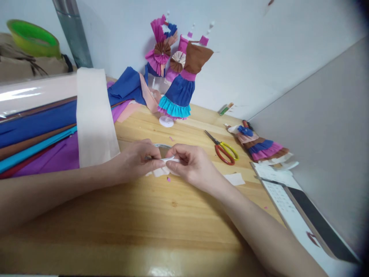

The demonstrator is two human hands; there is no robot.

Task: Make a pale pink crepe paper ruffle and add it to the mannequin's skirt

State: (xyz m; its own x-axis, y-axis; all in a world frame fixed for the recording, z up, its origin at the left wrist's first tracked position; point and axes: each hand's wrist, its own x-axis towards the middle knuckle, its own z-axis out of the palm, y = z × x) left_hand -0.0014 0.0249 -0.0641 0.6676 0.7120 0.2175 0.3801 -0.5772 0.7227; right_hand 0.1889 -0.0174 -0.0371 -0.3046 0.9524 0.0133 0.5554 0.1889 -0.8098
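Near the middle of the wooden table (138,227), my left hand (144,157) and my right hand (188,163) nearly touch. Both pinch a small strip of white material (162,170), whose lower folds hang below the fingertips. Behind the fingers lies a round, shiny-rimmed object (165,149), partly hidden by my hands. Scissors with red and yellow handles (223,150) rest open to the right. A small white scrap (235,179) lies beside my right wrist.
Folded coloured cloth (37,119) and a cream strip (93,115) cover the left. Small dress forms (183,82) stand at the back. A ruffled doll dress (259,146) and a white-and-black flat item (300,207) lie right. A bottle (73,34) stands back left.
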